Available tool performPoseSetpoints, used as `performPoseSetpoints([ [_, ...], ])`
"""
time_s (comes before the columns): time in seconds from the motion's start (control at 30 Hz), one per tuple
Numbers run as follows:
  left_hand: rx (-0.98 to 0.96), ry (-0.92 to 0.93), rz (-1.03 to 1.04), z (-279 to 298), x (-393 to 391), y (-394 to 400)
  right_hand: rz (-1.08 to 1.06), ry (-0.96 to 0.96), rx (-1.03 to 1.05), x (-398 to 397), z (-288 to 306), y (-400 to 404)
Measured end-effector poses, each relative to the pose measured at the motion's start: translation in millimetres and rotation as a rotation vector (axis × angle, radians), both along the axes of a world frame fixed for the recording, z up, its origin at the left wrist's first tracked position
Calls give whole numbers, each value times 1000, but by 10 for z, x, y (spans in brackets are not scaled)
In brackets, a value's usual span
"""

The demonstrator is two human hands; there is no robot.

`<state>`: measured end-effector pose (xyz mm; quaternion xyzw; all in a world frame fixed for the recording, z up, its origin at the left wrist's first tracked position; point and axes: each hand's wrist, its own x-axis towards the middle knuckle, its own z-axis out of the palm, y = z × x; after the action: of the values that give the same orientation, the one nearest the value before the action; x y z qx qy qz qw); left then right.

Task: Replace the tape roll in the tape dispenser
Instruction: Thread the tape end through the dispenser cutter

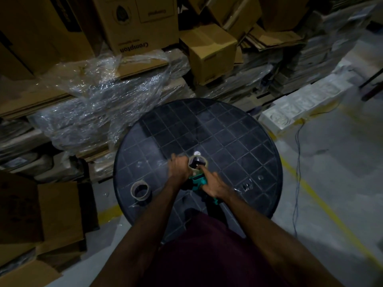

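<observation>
A teal tape dispenser [198,180] is held just above the round dark table [228,131], near its front middle. A tape roll [198,162] sits at the dispenser's far end, seen as a pale ring. My left hand [179,168] grips the roll's left side. My right hand [214,186] is closed on the dispenser's body and handle, with a finger reaching up to the roll. A brown cardboard tape core [141,189] stands on the table at the front left, apart from both hands.
Crumpled clear tape scraps [246,186] lie on the table's right side. Stacked cardboard boxes [136,23] and clear plastic wrap [99,96] crowd the far side and left. White foam blocks [294,108], a cable and yellow floor lines are to the right.
</observation>
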<state>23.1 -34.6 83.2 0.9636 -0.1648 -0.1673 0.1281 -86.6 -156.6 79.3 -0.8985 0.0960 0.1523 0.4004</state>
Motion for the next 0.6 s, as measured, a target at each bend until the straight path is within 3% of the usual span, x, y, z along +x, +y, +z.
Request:
performPoseSetpoints([
  [0.4,-330,48,109,44,-22,11,-25,-20,30,4,7,-11],
  [0.6,-304,32,166,14,-70,-60,-72,19,19,68,-200,-41],
])
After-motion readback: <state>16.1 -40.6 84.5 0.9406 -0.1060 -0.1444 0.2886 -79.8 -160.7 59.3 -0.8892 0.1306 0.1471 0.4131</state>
